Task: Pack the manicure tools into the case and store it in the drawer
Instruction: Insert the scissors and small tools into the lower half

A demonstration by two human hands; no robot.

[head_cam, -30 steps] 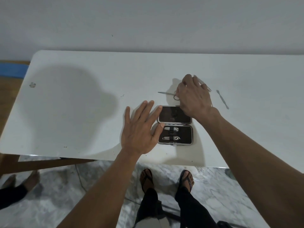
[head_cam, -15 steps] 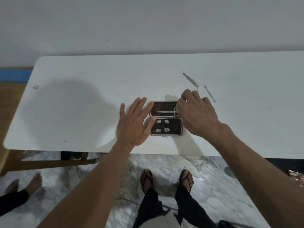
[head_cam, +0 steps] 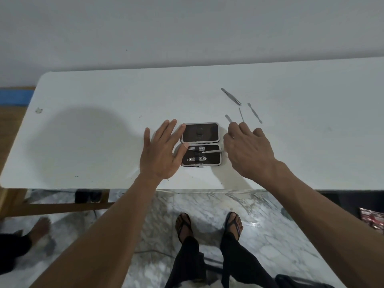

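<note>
Case (head_cam: 201,150) open flat on white table (head_cam: 104,125), 2 clippers (head_cam: 196,154) strapped in near half. L hand (head_cam: 161,151) flat, fingers straight, touching case's left edge. R hand (head_cam: 247,151) pinching thin pointed tool (head_cam: 212,151) over near half; handle end hidden under fingers. Tweezers (head_cam: 231,96) + 3 thin tools (head_cam: 254,110) loose behind, one partly hidden by R fingertips

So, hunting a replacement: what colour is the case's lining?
Dark brown lining, grey rim, in the head view.
</note>
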